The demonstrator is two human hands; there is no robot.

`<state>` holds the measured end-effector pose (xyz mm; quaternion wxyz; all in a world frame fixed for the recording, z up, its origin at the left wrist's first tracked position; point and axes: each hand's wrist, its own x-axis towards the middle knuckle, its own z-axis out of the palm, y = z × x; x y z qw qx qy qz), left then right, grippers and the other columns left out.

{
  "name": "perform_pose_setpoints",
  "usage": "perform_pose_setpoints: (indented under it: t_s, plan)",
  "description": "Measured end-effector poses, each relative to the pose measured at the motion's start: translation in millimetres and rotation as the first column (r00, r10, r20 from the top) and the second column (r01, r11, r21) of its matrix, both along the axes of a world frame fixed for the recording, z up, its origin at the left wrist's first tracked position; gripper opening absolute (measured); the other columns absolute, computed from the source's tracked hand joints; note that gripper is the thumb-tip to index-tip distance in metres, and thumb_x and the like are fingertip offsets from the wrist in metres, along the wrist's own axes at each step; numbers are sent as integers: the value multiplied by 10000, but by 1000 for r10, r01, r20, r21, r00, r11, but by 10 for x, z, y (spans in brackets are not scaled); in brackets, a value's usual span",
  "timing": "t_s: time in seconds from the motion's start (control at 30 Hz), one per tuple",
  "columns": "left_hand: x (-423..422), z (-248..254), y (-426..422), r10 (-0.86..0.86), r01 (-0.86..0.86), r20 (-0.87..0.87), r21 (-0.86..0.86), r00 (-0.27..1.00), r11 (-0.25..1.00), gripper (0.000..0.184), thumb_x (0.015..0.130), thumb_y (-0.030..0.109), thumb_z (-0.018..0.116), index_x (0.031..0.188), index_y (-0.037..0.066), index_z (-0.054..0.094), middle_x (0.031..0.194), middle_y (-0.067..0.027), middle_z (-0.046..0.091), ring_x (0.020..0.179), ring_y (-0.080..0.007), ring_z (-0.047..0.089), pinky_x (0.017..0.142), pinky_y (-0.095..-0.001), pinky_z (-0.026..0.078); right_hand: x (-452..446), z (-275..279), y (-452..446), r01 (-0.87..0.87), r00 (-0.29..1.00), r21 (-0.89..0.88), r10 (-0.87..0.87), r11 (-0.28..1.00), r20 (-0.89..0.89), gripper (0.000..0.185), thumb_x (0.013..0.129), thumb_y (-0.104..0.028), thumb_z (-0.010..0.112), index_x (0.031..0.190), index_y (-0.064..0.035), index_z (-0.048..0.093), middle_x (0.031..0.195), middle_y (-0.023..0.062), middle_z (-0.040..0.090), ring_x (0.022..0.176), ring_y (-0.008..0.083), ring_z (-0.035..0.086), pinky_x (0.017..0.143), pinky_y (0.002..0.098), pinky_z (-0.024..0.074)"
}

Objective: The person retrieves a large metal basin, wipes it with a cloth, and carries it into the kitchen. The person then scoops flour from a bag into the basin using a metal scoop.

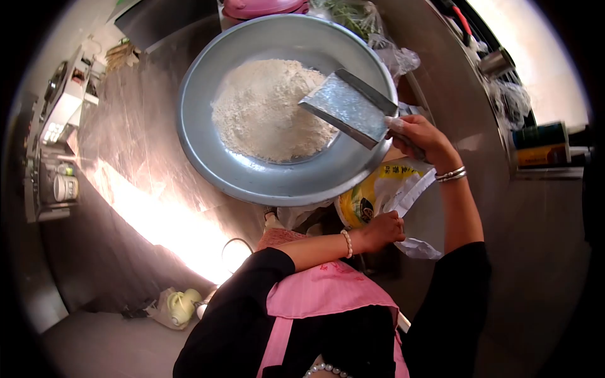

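My right hand [417,137] is closed round the handle of a metal scoop [350,104]. The scoop is tilted over the right rim of a large grey-blue basin [208,167], and only a little white powder shows on it. Inside the basin lies a heap of off-white flour [271,110]. Below the basin's right side, my left hand [380,232] grips the edge of a yellow and white bag [386,183]; its fingertips are partly hidden. The bag stands with its mouth open, and its contents are not visible.
Behind the basin are a pink container [261,7] and a plastic bag of green vegetables [353,19]. A counter on the right carries a metal cup [496,62] and boxes [542,145]. Shelves [63,113] stand at the left. A pale yellow jug-like item [183,307] sits on the floor.
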<state>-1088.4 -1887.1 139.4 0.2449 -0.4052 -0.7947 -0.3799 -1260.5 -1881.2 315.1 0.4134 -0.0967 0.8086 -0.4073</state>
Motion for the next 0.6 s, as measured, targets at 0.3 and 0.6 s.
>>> perform_pose_setpoints:
  t_s: [0.3,0.6]
  plan:
    - [-32,91,28,-41,48,107,-67,993,997,47,644,152,516,667,111,515,617,-26,464,679,-201,495,672,-326,388,389,218,722,168,986,-309,-158,936,59,351,860,-389,549,710,-71,557,519,-21,494,381,35,418,354,170,318]
    - [-91,79,-10,-31,49,136,-135,990,990,144,637,108,536,778,122,565,802,20,594,774,-149,544,743,-293,390,885,126,2600,420,907,-139,-408,897,103,347,852,-395,556,726,-72,574,524,-24,505,392,27,435,341,167,320]
